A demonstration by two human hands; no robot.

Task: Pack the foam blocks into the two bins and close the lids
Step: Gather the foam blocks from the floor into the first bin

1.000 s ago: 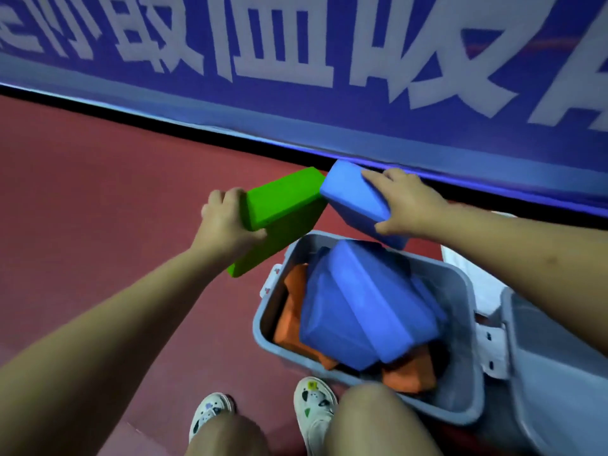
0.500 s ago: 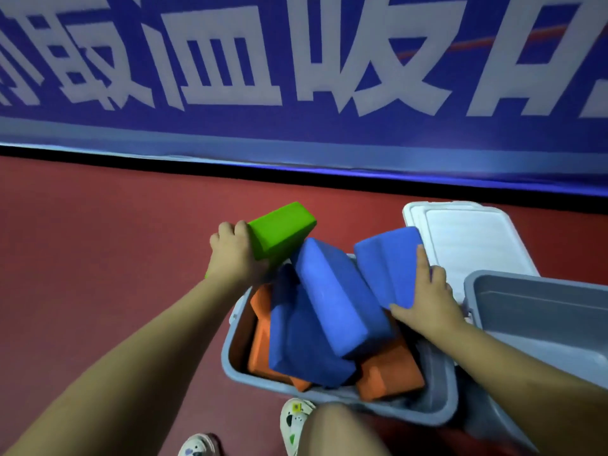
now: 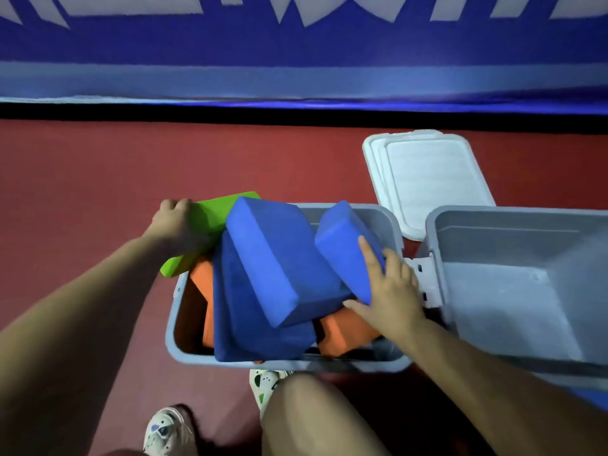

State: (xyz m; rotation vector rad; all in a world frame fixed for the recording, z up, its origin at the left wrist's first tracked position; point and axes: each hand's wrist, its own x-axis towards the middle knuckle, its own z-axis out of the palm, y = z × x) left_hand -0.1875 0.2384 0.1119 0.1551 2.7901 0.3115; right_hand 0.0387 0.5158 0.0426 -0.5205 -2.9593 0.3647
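A grey bin (image 3: pixel 184 350) on the red floor holds orange blocks (image 3: pixel 342 334) under a dark blue block (image 3: pixel 250 327) and a tilted blue block (image 3: pixel 279 261). My left hand (image 3: pixel 174 225) grips a green foam block (image 3: pixel 210 222) that lies across the bin's far left corner. My right hand (image 3: pixel 388 291) holds another blue foam block (image 3: pixel 342 245) at the bin's right side, leaning on the pile. A second grey bin (image 3: pixel 513 291) stands open to the right; no block shows inside it. Two white lids (image 3: pixel 427 179) lie stacked on the floor behind.
A blue banner (image 3: pixel 296 60) with white characters runs along the far edge of the red floor (image 3: pixel 82 179). My knees and patterned white shoes (image 3: pixel 167 432) are just below the bins. White latches (image 3: pixel 424 278) sit between the two bins.
Both hands have come down: the green block has dropped onto the bin's left corner and the blue block has sunk lower against the pile. The view has tilted downward.
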